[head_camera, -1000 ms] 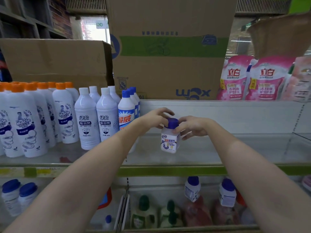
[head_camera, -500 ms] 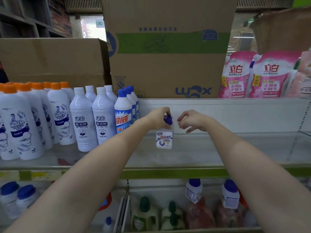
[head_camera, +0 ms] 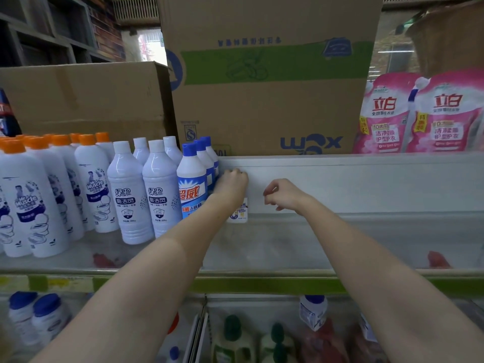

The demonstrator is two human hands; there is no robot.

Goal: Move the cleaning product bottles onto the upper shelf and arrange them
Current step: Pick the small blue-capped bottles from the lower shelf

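Left hand [head_camera: 231, 183] grips the top of the small white bottle [head_camera: 239, 212] at the upper shelf's [head_camera: 288, 247] back edge beside the blue-capped row [head_camera: 192, 184]; right hand [head_camera: 282, 193] hovers loosely curled, holding nothing; recommend seating it upright, label forward, before release.

The upper shelf [head_camera: 340, 247] carries three blue-capped bottles [head_camera: 192, 184], four white-capped bottles [head_camera: 129, 195] and at least seven orange-capped bottles [head_camera: 31, 205]; more may be hidden. One small bottle [head_camera: 239, 212] stands there. Above sit two cardboard boxes [head_camera: 267, 100] and two pink pouches [head_camera: 382, 113].
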